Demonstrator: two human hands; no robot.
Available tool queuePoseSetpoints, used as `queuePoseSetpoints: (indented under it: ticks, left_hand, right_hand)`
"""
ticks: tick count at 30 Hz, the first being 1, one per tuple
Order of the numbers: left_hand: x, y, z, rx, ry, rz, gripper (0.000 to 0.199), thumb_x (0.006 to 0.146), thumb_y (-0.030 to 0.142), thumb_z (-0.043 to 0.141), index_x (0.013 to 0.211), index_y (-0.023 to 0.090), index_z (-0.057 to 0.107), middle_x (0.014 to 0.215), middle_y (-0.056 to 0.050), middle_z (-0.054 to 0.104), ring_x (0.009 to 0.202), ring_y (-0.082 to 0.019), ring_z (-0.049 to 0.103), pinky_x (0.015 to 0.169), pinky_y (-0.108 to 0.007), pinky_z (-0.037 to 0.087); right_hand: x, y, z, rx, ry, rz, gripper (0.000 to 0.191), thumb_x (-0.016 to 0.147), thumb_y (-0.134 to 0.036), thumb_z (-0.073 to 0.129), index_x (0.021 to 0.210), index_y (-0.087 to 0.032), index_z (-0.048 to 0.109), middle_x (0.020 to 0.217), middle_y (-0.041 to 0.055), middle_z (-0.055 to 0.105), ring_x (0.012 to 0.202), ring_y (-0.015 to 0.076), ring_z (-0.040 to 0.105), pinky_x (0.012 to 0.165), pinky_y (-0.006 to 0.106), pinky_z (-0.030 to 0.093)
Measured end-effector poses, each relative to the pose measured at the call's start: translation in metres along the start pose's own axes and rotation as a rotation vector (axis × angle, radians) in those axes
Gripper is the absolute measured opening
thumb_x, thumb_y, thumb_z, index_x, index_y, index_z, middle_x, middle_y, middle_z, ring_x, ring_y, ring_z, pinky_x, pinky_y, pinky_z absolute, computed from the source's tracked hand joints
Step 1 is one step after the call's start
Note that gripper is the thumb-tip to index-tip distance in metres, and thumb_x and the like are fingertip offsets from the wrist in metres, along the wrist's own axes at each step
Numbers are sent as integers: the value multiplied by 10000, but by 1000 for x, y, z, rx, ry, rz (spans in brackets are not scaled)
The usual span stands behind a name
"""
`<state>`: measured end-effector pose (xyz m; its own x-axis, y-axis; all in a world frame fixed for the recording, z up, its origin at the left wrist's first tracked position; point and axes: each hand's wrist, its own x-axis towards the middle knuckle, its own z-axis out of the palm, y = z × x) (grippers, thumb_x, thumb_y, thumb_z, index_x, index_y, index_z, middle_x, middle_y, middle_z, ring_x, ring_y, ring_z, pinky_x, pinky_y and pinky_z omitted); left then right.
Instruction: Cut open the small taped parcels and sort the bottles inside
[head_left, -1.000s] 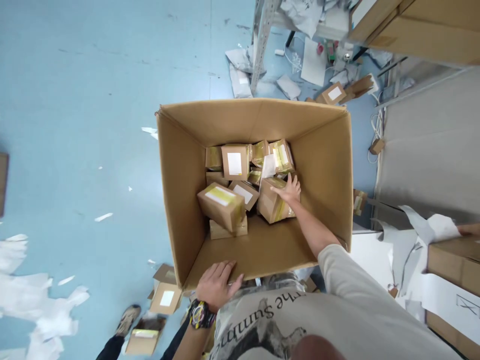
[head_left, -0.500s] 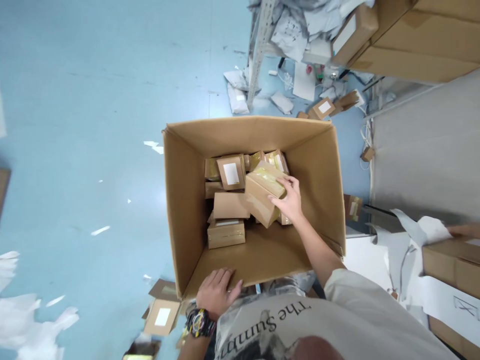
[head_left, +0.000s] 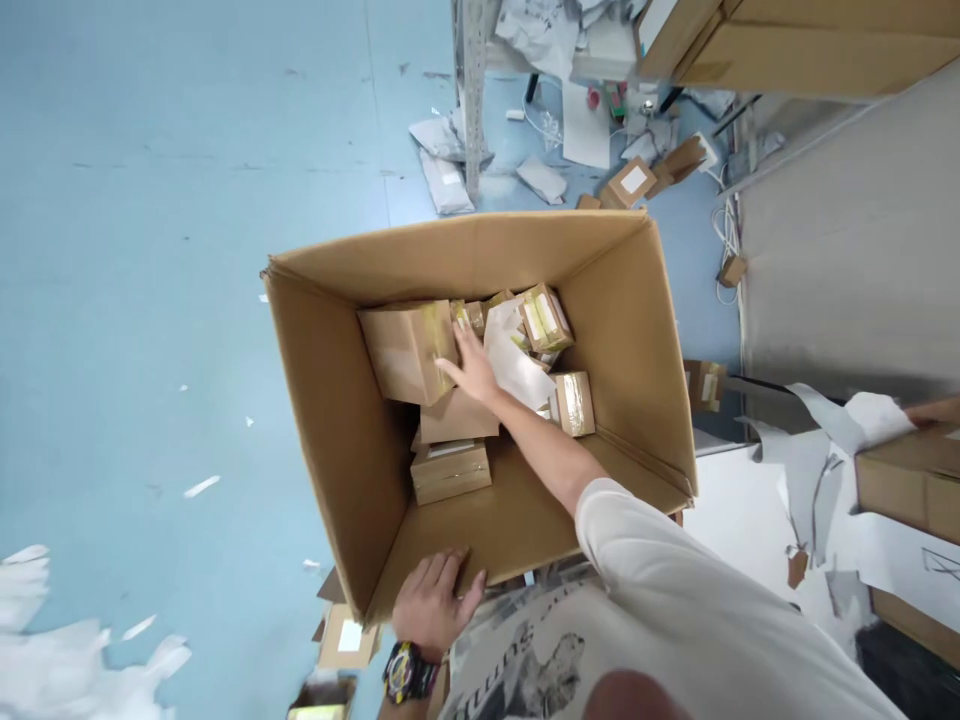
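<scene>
A large open cardboard box (head_left: 525, 530) stands in front of me with smaller parcels inside. My left hand (head_left: 433, 605), wearing a watch, is closed over its near rim. Deep inside, my right hand (head_left: 476, 368) touches the right side of a taped brown carton (head_left: 401, 355), its thumb and fingers spread. That carton sits tilted in the far left corner. Below it lie a plain brown carton (head_left: 457, 415) and another taped carton (head_left: 450, 475). A white sheet (head_left: 516, 360) lies right of my right hand, beside labelled small cartons (head_left: 546, 317) and a taped carton (head_left: 575, 402).
A metal shelf post (head_left: 472, 110) rises behind the box, with grey mailing bags (head_left: 444, 180) at its foot. Paper scraps (head_left: 67, 650) litter the blue floor. Small cartons (head_left: 349, 640) stand near my left wrist. At far right, another person's hand (head_left: 934, 411) rests by a carton.
My right hand has carried the taped carton leftward into the far left corner, and its fingers have spread. The white sheet now shows. My left hand stays on the rim; the view has shifted.
</scene>
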<state>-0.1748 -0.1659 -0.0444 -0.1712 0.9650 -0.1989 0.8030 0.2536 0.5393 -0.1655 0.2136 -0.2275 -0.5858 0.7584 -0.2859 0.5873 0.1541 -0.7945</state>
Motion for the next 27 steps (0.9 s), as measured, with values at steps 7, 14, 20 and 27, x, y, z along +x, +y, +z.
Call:
queuePoseSetpoints:
  ticks: [7, 14, 20, 27]
  left_hand:
    - [-14, -6, 14, -82, 38, -102, 302, 940, 468, 850, 1237, 410, 859, 1064, -15, 883, 898, -349, 852, 740, -480, 689]
    - [-27, -9, 16, -123, 7, -162, 454, 884, 432, 870, 1333, 488, 838, 1109, -16, 887, 890, -381, 850, 745, -516, 706]
    - [-17, 0, 4, -139, 0, -250, 397, 924, 459, 806, 1316, 520, 824, 1101, -9, 880, 914, -416, 831, 779, -577, 679]
    - [0, 0, 1, -99, -29, -206, 228, 975, 499, 785, 1162, 389, 857, 1026, -14, 879, 906, -364, 836, 770, -475, 657]
  right_hand:
    - [-123, 167, -130, -391, 502, 715, 547, 1058, -286, 497, 1565, -110, 602, 1503, 250, 643, 1429, 366, 564, 1259, 520, 410]
    - [-134, 223, -85, -520, 262, 1121, 1328, 738, -496, 940, 1822, -191, 235, 1694, 259, 426, 1459, 433, 494, 1223, 500, 424]
    - [-129, 222, -81, -488, 203, 1252, 1355, 793, -512, 889, 1865, -281, 93, 1614, 241, 520, 1425, 418, 565, 1233, 574, 382]
    - [-177, 152, -98, -278, 294, 1080, 1341, 805, -590, 839, 1870, -284, 83, 1577, 213, 567, 1456, 432, 571, 1194, 516, 477]
